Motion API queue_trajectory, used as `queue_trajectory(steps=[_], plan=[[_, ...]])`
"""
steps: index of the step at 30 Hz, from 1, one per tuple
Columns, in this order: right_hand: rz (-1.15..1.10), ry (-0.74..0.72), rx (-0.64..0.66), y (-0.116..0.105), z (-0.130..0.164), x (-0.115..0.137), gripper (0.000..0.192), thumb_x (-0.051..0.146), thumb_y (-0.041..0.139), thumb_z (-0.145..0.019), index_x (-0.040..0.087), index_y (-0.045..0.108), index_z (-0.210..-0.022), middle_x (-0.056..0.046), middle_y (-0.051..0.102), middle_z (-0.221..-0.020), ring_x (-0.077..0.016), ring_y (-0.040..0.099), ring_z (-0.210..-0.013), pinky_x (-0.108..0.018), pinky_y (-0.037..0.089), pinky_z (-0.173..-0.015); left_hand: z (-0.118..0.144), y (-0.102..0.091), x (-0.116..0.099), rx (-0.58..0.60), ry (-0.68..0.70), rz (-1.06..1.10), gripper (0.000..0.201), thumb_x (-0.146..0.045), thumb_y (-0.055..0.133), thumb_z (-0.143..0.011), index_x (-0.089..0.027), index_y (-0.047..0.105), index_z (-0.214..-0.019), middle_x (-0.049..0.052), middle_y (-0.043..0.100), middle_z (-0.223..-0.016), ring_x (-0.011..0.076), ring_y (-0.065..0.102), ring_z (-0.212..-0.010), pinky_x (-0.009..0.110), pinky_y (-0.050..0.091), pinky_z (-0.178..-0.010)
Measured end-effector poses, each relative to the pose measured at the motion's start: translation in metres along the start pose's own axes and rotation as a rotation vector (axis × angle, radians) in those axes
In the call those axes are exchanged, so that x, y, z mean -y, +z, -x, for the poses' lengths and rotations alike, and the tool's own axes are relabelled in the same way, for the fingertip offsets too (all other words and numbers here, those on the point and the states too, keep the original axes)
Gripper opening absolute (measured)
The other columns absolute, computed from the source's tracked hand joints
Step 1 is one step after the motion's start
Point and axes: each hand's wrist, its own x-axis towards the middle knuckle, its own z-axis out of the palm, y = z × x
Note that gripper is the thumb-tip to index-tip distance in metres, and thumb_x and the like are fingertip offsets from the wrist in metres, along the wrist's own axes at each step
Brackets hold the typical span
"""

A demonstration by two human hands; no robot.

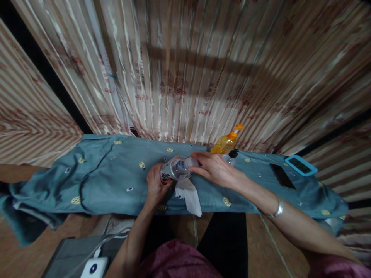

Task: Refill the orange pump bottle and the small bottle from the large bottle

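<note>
A clear plastic bottle (178, 166) with a printed label lies tilted over the cloth in the middle of the table. My left hand (156, 184) is wrapped round its lower, labelled end. At the bottle's other end is a pale, wide cap (191, 163), and my right hand (213, 169) closes on it with thumb and fingers. Whether the cap is tight or loose on the neck cannot be seen. Just below the bottle, a crumpled white tissue (189, 196) rests on the cloth and reaches toward the front edge.
Behind my right hand stand an orange pump bottle (224, 144) and a small clear bottle with a black top (232, 154). A black phone (282, 176) and a blue-framed device (300, 165) lie right. Patterned cloth (110, 185) covers the table; a pleated curtain (179, 77) hangs behind. A white power bank (94, 267) is lower left.
</note>
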Motion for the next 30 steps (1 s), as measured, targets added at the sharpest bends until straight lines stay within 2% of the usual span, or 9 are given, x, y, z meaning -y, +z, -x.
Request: queue_trajectory(steps=[3, 5, 8, 10, 13, 15, 20, 25, 30], plan=[[0.035, 0.138, -0.004, 0.008, -0.004, 0.002, 0.037, 0.044, 0.066, -0.106, 0.009, 0.07, -0.097, -0.013, 0.075, -0.088, -0.0262, 0.074, -0.078, -0.032, 0.047, -0.066, -0.001, 0.0, -0.001, -0.004, 0.0, -0.007, 0.072, -0.044, 0.084, -0.079, -0.018, 0.056, -0.14, 0.018, 0.071, -0.134, 0.0413, 0.068, -0.128, 0.058, 0.052, -0.112], [0.053, 0.203, -0.003, 0.01, -0.005, 0.003, 0.044, 0.05, 0.063, -0.107, 0.009, 0.07, -0.094, -0.015, 0.074, -0.084, -0.0294, 0.074, -0.076, -0.034, 0.044, -0.064, -0.001, -0.001, -0.001, 0.0, 0.001, -0.011, 0.072, -0.043, 0.084, -0.078, -0.018, 0.056, -0.14, 0.019, 0.071, -0.134, 0.0416, 0.068, -0.128, 0.058, 0.053, -0.112], [0.019, 0.179, 0.031, 0.007, -0.003, 0.006, 0.048, 0.049, 0.073, -0.101, 0.006, 0.068, -0.123, -0.021, 0.077, -0.113, -0.0346, 0.076, -0.105, -0.037, 0.052, -0.079, -0.001, -0.001, -0.001, 0.005, 0.014, -0.012, 0.074, -0.043, 0.085, -0.079, -0.017, 0.056, -0.142, 0.019, 0.071, -0.135, 0.0412, 0.068, -0.128, 0.058, 0.053, -0.111], [-0.015, 0.131, 0.071, 0.003, -0.002, 0.007, 0.051, 0.037, 0.078, -0.099, 0.009, 0.062, -0.139, -0.019, 0.074, -0.13, -0.0313, 0.072, -0.12, -0.035, 0.052, -0.09, -0.001, -0.001, -0.001, -0.002, 0.024, -0.01, 0.074, -0.042, 0.085, -0.078, -0.016, 0.056, -0.142, 0.02, 0.071, -0.134, 0.0412, 0.068, -0.127, 0.058, 0.054, -0.111], [-0.009, 0.165, 0.113, 0.001, -0.002, 0.006, 0.032, 0.034, 0.067, -0.106, 0.007, 0.068, -0.122, -0.016, 0.078, -0.105, -0.0301, 0.077, -0.095, -0.034, 0.048, -0.072, -0.001, 0.0, -0.002, -0.018, 0.038, -0.013, 0.073, -0.04, 0.085, -0.078, -0.015, 0.056, -0.141, 0.02, 0.071, -0.133, 0.042, 0.069, -0.126, 0.06, 0.054, -0.11], [0.017, 0.225, 0.11, 0.002, -0.004, 0.005, 0.039, 0.044, 0.063, -0.108, 0.005, 0.07, -0.108, -0.016, 0.075, -0.086, -0.0326, 0.075, -0.078, -0.036, 0.039, -0.063, -0.001, 0.0, -0.002, -0.027, 0.044, -0.013, 0.072, -0.039, 0.084, -0.079, -0.015, 0.056, -0.141, 0.02, 0.071, -0.132, 0.0421, 0.069, -0.125, 0.062, 0.055, -0.109], [-0.033, 0.194, 0.102, 0.005, -0.004, 0.006, 0.044, 0.038, 0.071, -0.104, 0.008, 0.064, -0.135, -0.018, 0.075, -0.114, -0.0338, 0.073, -0.106, -0.036, 0.047, -0.081, -0.001, -0.001, -0.005, -0.022, 0.023, -0.003, 0.072, -0.038, 0.087, -0.078, -0.016, 0.058, -0.141, 0.02, 0.071, -0.132, 0.0411, 0.069, -0.125, 0.06, 0.055, -0.109], [-0.112, 0.239, 0.073, 0.005, -0.005, 0.007, 0.034, 0.037, 0.066, -0.106, 0.008, 0.069, -0.122, -0.012, 0.073, -0.095, -0.0265, 0.072, -0.087, -0.038, 0.053, -0.078, -0.002, 0.0, -0.005, 0.002, -0.004, 0.003, 0.075, -0.038, 0.088, -0.077, -0.017, 0.057, -0.142, 0.019, 0.07, -0.135, 0.0404, 0.068, -0.128, 0.059, 0.054, -0.112], [-0.292, 0.349, -0.067, 0.033, 0.005, -0.002, 0.047, 0.043, 0.06, -0.11, 0.019, 0.055, -0.15, -0.01, 0.075, -0.122, -0.0232, 0.075, -0.108, -0.043, 0.06, -0.099, -0.006, -0.002, 0.005, -0.013, -0.122, 0.113, 0.079, -0.036, 0.091, -0.07, -0.019, 0.057, -0.139, 0.017, 0.07, -0.135, 0.0396, 0.068, -0.129, 0.058, 0.054, -0.114]])
